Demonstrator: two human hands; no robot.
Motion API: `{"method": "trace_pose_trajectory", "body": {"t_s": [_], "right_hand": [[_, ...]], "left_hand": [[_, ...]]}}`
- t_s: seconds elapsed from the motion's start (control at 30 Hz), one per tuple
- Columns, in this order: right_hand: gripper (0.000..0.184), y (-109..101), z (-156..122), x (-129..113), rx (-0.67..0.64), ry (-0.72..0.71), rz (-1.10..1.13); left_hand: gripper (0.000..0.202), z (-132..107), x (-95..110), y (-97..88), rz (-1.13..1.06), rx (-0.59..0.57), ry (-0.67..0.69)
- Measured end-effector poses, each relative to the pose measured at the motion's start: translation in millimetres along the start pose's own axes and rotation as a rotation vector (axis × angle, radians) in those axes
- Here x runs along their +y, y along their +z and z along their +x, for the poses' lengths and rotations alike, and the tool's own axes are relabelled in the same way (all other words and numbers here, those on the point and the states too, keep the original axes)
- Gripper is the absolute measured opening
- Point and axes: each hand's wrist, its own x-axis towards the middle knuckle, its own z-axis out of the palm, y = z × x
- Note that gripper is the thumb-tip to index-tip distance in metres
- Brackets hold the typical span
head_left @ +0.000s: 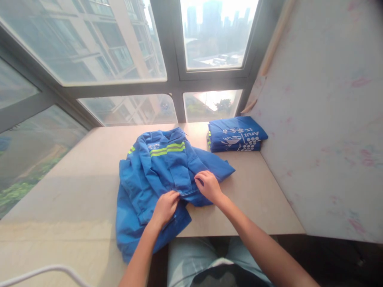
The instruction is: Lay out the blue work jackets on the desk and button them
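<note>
The blue fabric jacket with yellow-green and grey reflective stripes point(176, 171) lies spread and rumpled on the pale, smooth tabletop point(74, 183), in front of the seated person. The left hand point(166, 207) grasps the jacket's lower hem between thumb and fingers. The right hand point(208, 185) is positioned over the jacket's right portion, fingers curled toward the thumb; whether it grips cloth cannot be told. Beyond the right hand, a folded stack of blue fabric with white print point(231, 124) sits near the white wall with pink floral pattern point(323, 119), apart from the jacket's collar. A grey metal window frame point(169, 48) bounds the far side. A white cable point(56, 267) curves across the lower left corner, well apart from both hands. The tabletop extends left of the jacket toward the windows; a narrower strip runs between jacket and wall. The jacket's lower part reaches the near edge, below which are the person's light-blue trousers point(188, 259). On the stack, "Anji" is legible beside white dots and Chinese characters; another mark appears to read "CEVA". The chest marking is too small to read.
</note>
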Motion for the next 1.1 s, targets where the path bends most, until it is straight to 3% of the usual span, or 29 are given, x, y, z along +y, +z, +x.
{"method": "trace_pose_trajectory", "body": {"t_s": [0.1, 0.23, 0.4, 0.57, 0.73, 0.83, 1.1], "right_hand": [[0.014, 14, -18, -11, -0.07, -0.199, -0.038], [0.011, 32, -30, -21, -0.202, -0.186, -0.02], [0.008, 43, -33, -15, -0.169, -0.092, 0.08], [0.008, 44, -38, -12, -0.184, -0.054, 0.024], [0.012, 42, -44, -21, -0.047, -0.183, -0.119], [0.017, 43, -46, -27, -0.046, -0.267, -0.168], [0.018, 50, -47, -31, -0.068, -0.183, -0.368]], "left_hand": [[0.029, -4, 2, 8.8, 0.042, 0.063, -0.016], [0.025, -14, 7, 12.4, 0.136, 0.175, -0.049], [0.022, -26, 18, 22.4, 0.214, 0.238, -0.085], [0.021, -23, 24, 27.4, 0.249, 0.245, -0.117], [0.022, -18, 20, 28.0, 0.223, 0.248, -0.158], [0.021, -16, 19, 29.3, 0.236, 0.252, -0.163], [0.02, -16, 12, 34.2, 0.228, 0.303, -0.138]]}}
